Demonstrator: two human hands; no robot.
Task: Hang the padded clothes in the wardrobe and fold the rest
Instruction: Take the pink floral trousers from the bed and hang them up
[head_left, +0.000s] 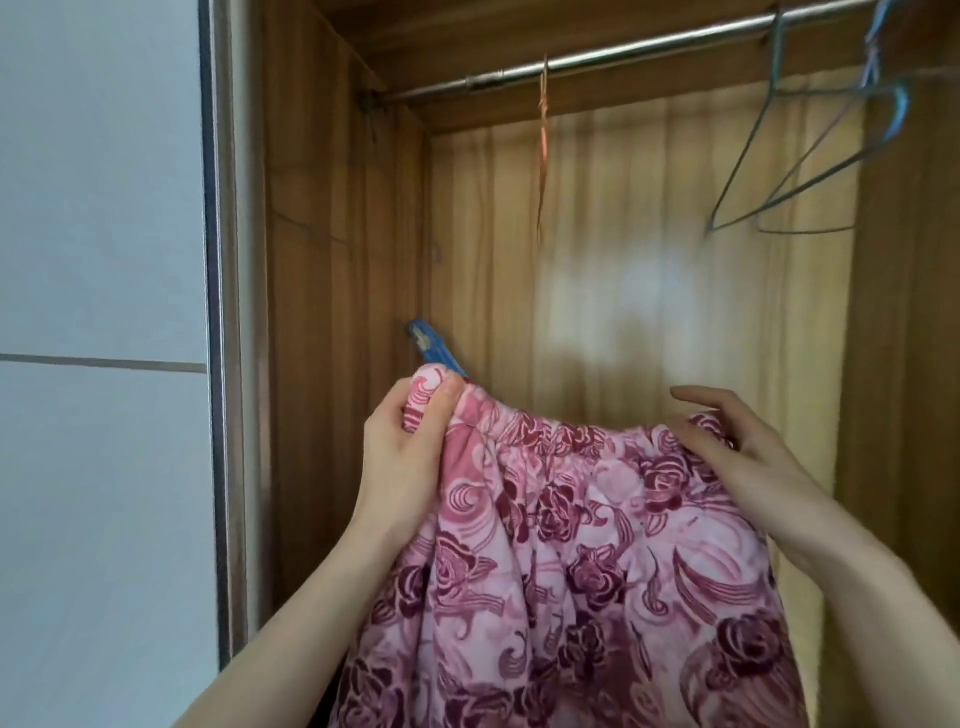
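Pink padded garment (587, 561) with dark red rose print is held up in front of the open wardrobe (332, 260), gathered elastic waistband at top, rest of the fabric hanging down out of frame at the bottom. Left hand (400, 457) grips the left end of the waistband, thumb and fingers curled round a bunched corner of fabric, thumb on the near side. A blue clip (434, 349) sticks up and to the left just above that bunched corner, touching or just behind the fabric at the left hand's fingertips; cannot tell if it is clamped on the cloth. Right hand (748, 457) is on the right end of the waistband, fingers mostly straight and spread, index lifted off the cloth, palm side resting on the fabric; not a clear grip, looks relaxed and pressing rather than pinching. Garment spans between the two hands, waistband sagging slightly in the middle. Both hands sit below the metal rail (623, 52) that runs across the top of the wardrobe, well apart from it. An orange wire hanger (543, 150) hangs from the rail seen edge-on, above the garment's middle. Bluish wire hangers (810, 161) hang at upper right, blurred. White panel (98, 312) at left beside the wardrobe frame.
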